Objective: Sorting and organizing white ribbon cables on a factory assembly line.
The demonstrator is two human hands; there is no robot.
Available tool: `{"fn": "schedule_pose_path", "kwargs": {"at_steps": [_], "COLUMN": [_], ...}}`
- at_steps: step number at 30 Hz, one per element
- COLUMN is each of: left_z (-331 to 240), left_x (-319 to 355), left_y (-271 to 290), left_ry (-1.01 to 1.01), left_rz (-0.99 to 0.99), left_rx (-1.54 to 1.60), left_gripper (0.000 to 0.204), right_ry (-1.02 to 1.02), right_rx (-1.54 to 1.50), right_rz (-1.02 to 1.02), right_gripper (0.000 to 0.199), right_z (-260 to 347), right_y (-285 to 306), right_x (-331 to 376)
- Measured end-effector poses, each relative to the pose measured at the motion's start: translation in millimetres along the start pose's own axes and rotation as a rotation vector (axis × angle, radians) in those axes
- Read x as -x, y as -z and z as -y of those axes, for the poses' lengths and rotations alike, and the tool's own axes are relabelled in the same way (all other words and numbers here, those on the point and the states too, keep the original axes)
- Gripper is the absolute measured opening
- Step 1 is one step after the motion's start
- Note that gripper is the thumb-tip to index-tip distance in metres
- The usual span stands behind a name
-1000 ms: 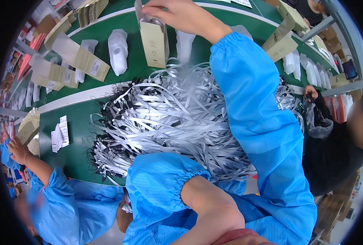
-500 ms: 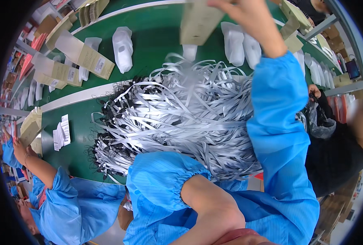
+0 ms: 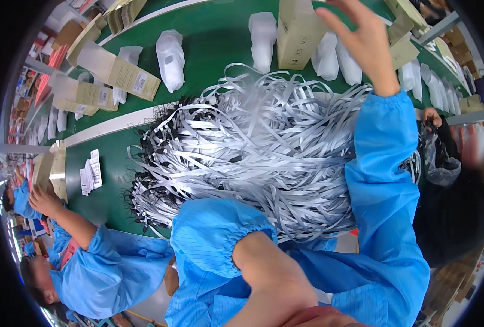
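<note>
My right hand (image 3: 364,41) reaches far forward over the green conveyor. Its fingers are spread and hold nothing. Just left of its thumb stands a tall beige carton (image 3: 296,41), upright among white-wrapped items. Closer in, a large heap of white-grey lanyards (image 3: 253,152) with black clips and cords at the left end covers the worktop. My left arm bends back toward me below the heap, and my left hand (image 3: 285,289) is drawn in close at the lower edge. Its fingers are out of sight.
White-wrapped items (image 3: 170,60) and open beige cartons (image 3: 125,76) line the green belt (image 3: 214,43). Paper slips (image 3: 91,173) lie left of the heap. A co-worker in blue (image 3: 108,272) handles a carton at left; a person in black (image 3: 454,212) stands at right.
My right hand has let go of the beige carton, which now stands on the belt farther right. The hand has opened and shifted right. My left arm stays bent in close.
</note>
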State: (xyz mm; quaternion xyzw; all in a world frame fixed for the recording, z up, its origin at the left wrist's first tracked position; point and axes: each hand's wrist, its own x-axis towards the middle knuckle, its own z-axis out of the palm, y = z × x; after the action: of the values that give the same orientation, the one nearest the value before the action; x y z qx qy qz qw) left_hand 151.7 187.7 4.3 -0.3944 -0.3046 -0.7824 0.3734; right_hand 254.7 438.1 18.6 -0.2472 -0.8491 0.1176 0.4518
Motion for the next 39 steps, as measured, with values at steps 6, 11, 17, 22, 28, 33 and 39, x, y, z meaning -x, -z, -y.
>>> {"fn": "schedule_pose_path", "kwargs": {"at_steps": [6,11,17,22,28,33,39], "left_z": [-3,130,221,252,199,106,79], "left_x": [-7,-47,41,89,18,-38,-54], "left_y": [4,-19,-31,-6,-52,-74,-70], "left_ry": [0.013,0.002,0.64,0.695,0.725,0.52,0.408], "left_rz": [0.091,0.17,1.263,1.44,1.161,0.855,0.714], "left_rx": [-0.015,-0.051,-0.809,-0.842,-0.22,0.025,-0.113], "left_gripper": [0.025,0.025,0.045,0.031,0.009,0.019,0.016], "right_ry": [-0.3,-0.226,-0.005,-0.045,0.165,0.04,-0.131], "right_rx": [0.101,-0.212,-0.256,-0.219,-0.362,-1.14,-1.259], "right_rz": [0.461,0.577,0.498,0.544,-0.024,-0.173,0.654], "right_gripper": [0.028,0.031,0.032,0.035,0.025,0.037,0.037], "right_z": [-11,15,17,20,49,51,40], "right_y": [51,25,33,31,3,-71,-44], "right_x": [14,24,26,23,11,15,17]}}
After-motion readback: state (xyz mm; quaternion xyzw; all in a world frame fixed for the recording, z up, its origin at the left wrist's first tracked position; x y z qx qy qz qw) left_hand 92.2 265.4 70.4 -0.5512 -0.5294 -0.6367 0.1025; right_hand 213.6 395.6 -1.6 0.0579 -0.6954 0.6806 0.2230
